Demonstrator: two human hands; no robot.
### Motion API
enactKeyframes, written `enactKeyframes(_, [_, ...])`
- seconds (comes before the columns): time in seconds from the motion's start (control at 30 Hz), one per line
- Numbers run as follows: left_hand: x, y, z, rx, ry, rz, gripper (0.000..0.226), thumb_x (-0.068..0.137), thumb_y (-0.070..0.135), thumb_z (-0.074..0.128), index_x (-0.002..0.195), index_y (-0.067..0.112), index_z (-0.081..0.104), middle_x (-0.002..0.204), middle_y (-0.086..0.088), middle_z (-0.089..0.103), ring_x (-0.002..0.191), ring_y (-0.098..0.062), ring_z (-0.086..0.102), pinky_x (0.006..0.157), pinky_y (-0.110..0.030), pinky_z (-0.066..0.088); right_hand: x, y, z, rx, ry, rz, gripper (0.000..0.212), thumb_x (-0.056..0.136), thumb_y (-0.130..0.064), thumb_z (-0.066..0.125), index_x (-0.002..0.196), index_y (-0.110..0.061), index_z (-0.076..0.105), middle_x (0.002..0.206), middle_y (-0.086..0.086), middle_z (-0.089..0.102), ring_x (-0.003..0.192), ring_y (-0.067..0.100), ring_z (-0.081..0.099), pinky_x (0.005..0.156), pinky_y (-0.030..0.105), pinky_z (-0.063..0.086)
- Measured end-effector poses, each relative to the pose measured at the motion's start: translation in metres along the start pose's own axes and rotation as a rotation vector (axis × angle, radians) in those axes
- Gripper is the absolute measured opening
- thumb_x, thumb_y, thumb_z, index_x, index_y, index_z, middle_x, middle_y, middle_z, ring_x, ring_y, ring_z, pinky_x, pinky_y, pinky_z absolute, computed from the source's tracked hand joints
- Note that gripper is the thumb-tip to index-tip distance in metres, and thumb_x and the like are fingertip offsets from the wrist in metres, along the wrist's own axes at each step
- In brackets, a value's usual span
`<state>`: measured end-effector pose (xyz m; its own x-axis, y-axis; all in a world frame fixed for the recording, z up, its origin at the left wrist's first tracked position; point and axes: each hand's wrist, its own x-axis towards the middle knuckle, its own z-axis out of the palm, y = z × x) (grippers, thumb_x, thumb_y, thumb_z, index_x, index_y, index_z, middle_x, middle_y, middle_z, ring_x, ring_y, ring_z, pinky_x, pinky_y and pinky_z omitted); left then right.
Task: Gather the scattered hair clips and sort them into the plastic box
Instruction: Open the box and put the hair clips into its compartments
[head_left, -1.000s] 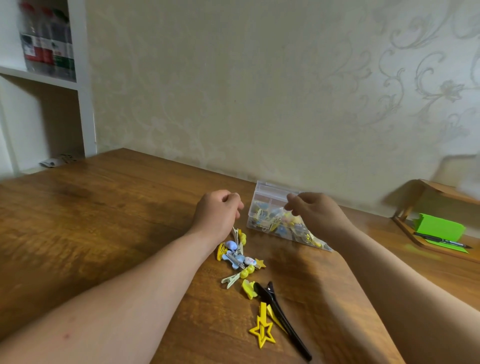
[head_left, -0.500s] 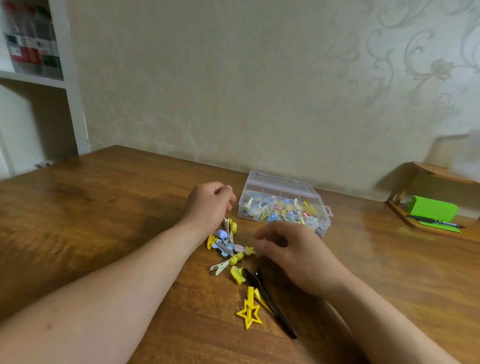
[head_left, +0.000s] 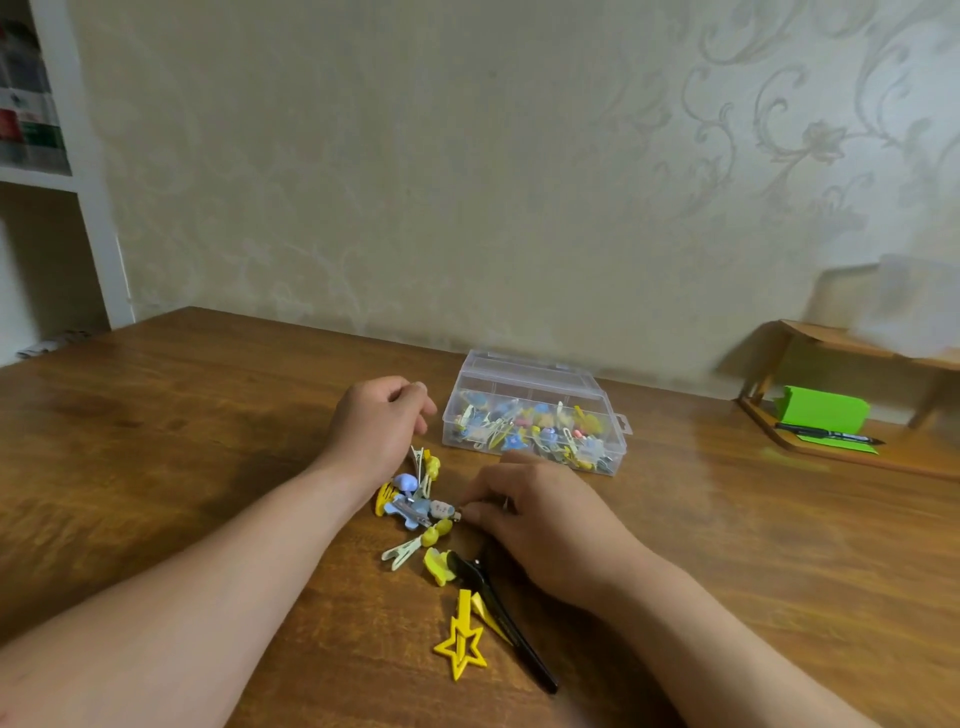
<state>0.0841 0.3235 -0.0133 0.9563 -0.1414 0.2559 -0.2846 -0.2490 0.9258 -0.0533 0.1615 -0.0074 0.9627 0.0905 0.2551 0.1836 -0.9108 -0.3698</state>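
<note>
1. Nearest us, well short of the plastic box (head_left: 519, 371), a star clip (head_left: 460, 644) and a black clip (head_left: 498, 608) lie ungathered.
2. Just before the box, our right hand (head_left: 540, 514) touches the clip pile (head_left: 415, 499) and our left hand (head_left: 374, 421) curls above it. We cannot tell if either grips anything.
3. The box holds many clips. Nothing is readable.

Tabletop (head_left: 156, 441): brown, wood-grained. Plastic box (head_left: 524, 374): clear. Star clip (head_left: 460, 649): yellow. Long clip (head_left: 509, 618): black. Wall (head_left: 467, 156): beige with pale floral scrollwork. Notepad (head_left: 821, 418): bright green.
</note>
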Motion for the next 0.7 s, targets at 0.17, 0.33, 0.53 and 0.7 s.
enactKeyframes(0.17, [0.0,0.0,0.0,0.007,0.001,0.009,0.035,0.108,0.028,0.055,0.083,0.016,0.077,0.076,-0.004,0.071,0.078,-0.023,0.064,0.083,-0.046,0.057,-0.002,0.013,-0.007,-0.067,0.02,0.04,0.017,0.107,-0.039,0.054,0.107,-0.031,0.069,0.103,-0.015,0.065,0.092,0.004,0.06,0.084,0.03,0.055])
enactKeyframes(0.33, [-0.001,0.001,0.0,0.005,-0.009,0.013,0.035,0.108,0.028,0.054,0.084,0.016,0.076,0.077,-0.004,0.07,0.079,-0.021,0.064,0.079,-0.042,0.055,-0.006,0.03,-0.021,0.109,0.154,0.238,0.018,0.108,-0.036,0.052,0.096,-0.031,0.064,0.086,-0.011,0.07,0.08,0.006,0.065,0.069,0.026,0.05])
enactKeyframes(0.53, [0.0,0.001,0.0,-0.015,-0.028,0.007,0.035,0.107,0.028,0.054,0.082,0.016,0.075,0.074,-0.002,0.07,0.07,-0.018,0.061,0.068,-0.034,0.048,0.02,0.055,-0.06,0.179,0.437,0.4,0.012,0.105,-0.021,0.06,0.096,-0.024,0.067,0.082,-0.007,0.077,0.074,0.008,0.072,0.063,0.028,0.049])
enactKeyframes(0.7, [-0.001,0.003,0.0,-0.015,-0.029,0.007,0.036,0.107,0.027,0.053,0.081,0.016,0.075,0.076,-0.005,0.072,0.07,-0.016,0.06,0.064,-0.031,0.045,0.056,0.066,-0.074,0.037,0.272,0.484,0.011,0.101,-0.026,0.065,0.093,-0.022,0.073,0.083,-0.005,0.077,0.075,0.021,0.072,0.056,0.029,0.051])
